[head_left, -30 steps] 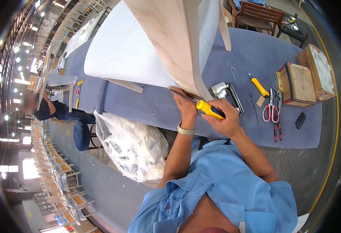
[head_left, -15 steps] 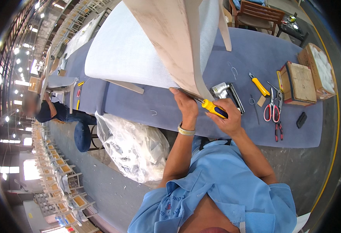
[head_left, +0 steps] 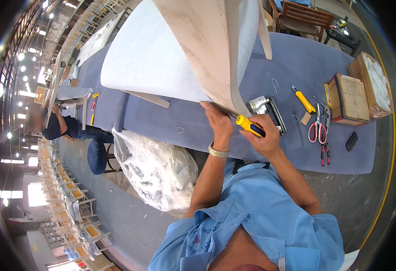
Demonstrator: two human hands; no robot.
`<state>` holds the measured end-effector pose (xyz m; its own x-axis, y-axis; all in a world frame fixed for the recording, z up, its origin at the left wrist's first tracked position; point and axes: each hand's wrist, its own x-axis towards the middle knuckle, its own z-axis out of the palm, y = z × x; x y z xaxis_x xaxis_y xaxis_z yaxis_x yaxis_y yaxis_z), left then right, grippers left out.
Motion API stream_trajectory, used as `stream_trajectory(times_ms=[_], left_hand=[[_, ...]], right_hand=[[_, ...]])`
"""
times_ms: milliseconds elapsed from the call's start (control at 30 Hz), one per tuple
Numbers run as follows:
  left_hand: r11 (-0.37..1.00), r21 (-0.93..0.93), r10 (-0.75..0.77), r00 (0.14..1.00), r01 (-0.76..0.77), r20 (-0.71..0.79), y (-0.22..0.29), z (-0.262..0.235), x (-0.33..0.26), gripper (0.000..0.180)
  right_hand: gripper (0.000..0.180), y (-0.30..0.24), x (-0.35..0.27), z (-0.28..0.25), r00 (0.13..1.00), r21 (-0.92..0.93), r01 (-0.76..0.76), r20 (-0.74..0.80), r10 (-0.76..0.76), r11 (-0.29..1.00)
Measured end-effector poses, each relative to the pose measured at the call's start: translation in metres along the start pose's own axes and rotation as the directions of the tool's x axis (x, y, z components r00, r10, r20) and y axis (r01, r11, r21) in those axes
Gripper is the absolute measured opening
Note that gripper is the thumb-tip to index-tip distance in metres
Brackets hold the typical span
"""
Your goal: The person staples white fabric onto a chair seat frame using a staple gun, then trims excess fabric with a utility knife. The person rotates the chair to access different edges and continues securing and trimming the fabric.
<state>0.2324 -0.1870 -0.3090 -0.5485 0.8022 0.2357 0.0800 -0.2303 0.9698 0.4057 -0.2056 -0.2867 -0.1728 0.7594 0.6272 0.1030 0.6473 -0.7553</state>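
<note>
Gripping a yellow-handled tool (head_left: 249,125) in the right hand (head_left: 265,135), clamped in a full wrap of the handle. Running its metal shaft up and left from the grip to the near edge of the chair (head_left: 148,58), just below a broad pale wooden leg (head_left: 207,45). Can't make out the tip. Holding the left hand (head_left: 218,121) up at that same edge, just beside the shaft; can't tell whether closed on anything or only resting there. Wearing a metal-band watch (head_left: 218,151) on the left wrist. Working at the near side of a blue-grey covered table (head_left: 157,118), with the chair on top, in the upper middle of the view. Seeing pale woven upholstery on the seat, bare wood on the legs. Just past the right hand, on the table: a staple gun (head_left: 277,118). Further right, also on the table: a yellow utility knife (head_left: 304,101), red-and-white-handled scissors (head_left: 317,131), small red-and-black-handled pliers (head_left: 325,156), a black block (head_left: 351,141), a wooden box (head_left: 351,97) and, beside it, a carton (head_left: 359,67) of white filling. Left of the left hand, near the table edge: a bent wire hook (head_left: 180,130). Below the table edge, left of the left forearm: a big clear plastic bag (head_left: 159,171). Far left: a co-worker (head_left: 55,126) in dark clothes near a round blue stool (head_left: 96,156), plus rows of chair frames (head_left: 69,194) beyond.
</note>
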Motion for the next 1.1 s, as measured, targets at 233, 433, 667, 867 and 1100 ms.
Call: stream_trajectory(times_ms=[233, 433, 667, 867, 1100], left_hand=[[0.994, -0.092, -0.053, 0.999, 0.053, 0.007, 0.014, 0.005, -0.002, 0.080], [0.965, -0.243, -0.063, 0.986, 0.100, 0.156, 0.018, 0.007, -0.003, 0.077], [0.795, -0.581, -0.152, 0.984, 0.175, 0.089, 0.017, 0.011, -0.006, 0.071], [0.875, -0.408, -0.179, 0.957, 0.260, 0.226, -0.017, -0.006, 0.006, 0.076], [0.797, -0.504, -0.154, 0.919, 0.333, 0.363, 0.040, -0.007, 0.004, 0.091]], right_hand=[[0.034, -0.009, 0.003, 0.000, 0.996, -0.060, -0.050, 0.069, 0.054, 0.997], [0.033, -0.024, 0.009, -0.018, 0.797, 0.173, -0.559, 0.381, 0.468, 0.811], [0.032, -0.042, 0.026, -0.022, 0.940, -0.091, -0.282, 0.174, 0.294, 0.955], [0.034, -0.036, 0.020, -0.021, 0.679, 0.218, -0.696, 0.511, 0.527, 0.684], [0.036, -0.015, 0.029, -0.023, 0.777, 0.232, -0.552, 0.493, 0.392, 0.801]])
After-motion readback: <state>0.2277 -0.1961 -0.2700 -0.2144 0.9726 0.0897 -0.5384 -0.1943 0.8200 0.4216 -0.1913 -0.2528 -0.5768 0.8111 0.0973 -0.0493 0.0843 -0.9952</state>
